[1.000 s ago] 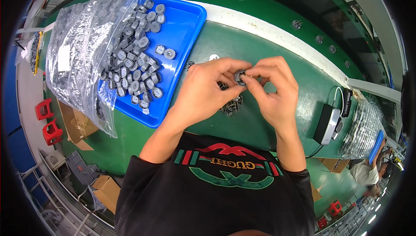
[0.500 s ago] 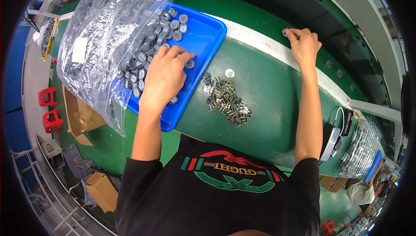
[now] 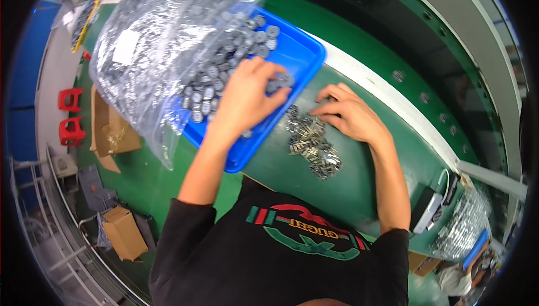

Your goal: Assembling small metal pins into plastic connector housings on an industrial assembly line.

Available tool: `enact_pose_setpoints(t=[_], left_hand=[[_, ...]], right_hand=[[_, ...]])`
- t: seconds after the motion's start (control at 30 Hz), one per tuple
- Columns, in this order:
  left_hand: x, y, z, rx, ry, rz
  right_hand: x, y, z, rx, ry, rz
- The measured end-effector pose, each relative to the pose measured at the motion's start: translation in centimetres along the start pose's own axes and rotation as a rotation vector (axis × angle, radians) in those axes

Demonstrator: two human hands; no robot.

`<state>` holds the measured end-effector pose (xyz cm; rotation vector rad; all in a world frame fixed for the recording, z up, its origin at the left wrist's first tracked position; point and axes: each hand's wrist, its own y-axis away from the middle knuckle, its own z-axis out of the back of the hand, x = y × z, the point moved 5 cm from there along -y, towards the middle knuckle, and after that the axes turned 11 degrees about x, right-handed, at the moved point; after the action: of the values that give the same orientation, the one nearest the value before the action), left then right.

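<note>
My left hand (image 3: 247, 95) is over the blue tray (image 3: 307, 59), its thumb and fingers closed around a grey round part (image 3: 283, 81) near the tray's right side. Many similar grey round parts (image 3: 212, 72) lie heaped in the tray, spilling from the mouth of a clear plastic bag (image 3: 151, 31). To the right of the tray, a pile of small parts with metal prongs (image 3: 311, 140) rests on the green table. My right hand (image 3: 353, 116) reaches over the pile's upper edge with fingers bent and apart; I see nothing held in it.
Beyond a white edge strip (image 3: 359, 70), several small round pieces (image 3: 397, 76) sit in a row on a green surface. A grey-white device (image 3: 428, 210) and a clear plastic bundle (image 3: 463, 222) are at right. Red stools (image 3: 70, 99) and an open carton (image 3: 115, 129) stand left.
My right hand has come back from the green surface beyond the strip to the pile, leaving a small round piece there. My left hand has closed around a grey part. The view has shifted slightly.
</note>
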<state>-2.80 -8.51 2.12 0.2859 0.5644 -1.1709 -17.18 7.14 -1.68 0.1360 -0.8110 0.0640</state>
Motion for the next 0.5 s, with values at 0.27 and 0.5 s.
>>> enact_pose_setpoints(t=[0.27, 0.5], left_hand=[[-2.6, 2.1, -1.5, -0.025, 0.427, -0.023], [-5.4, 1.4, -2.9, 0.122, 0.526, -0.023]], right_hand=[[1.2, 3.8, 0.5, -0.384, 0.004, -0.083], [5.6, 6.2, 2.4, -0.622, -0.154, -0.032]])
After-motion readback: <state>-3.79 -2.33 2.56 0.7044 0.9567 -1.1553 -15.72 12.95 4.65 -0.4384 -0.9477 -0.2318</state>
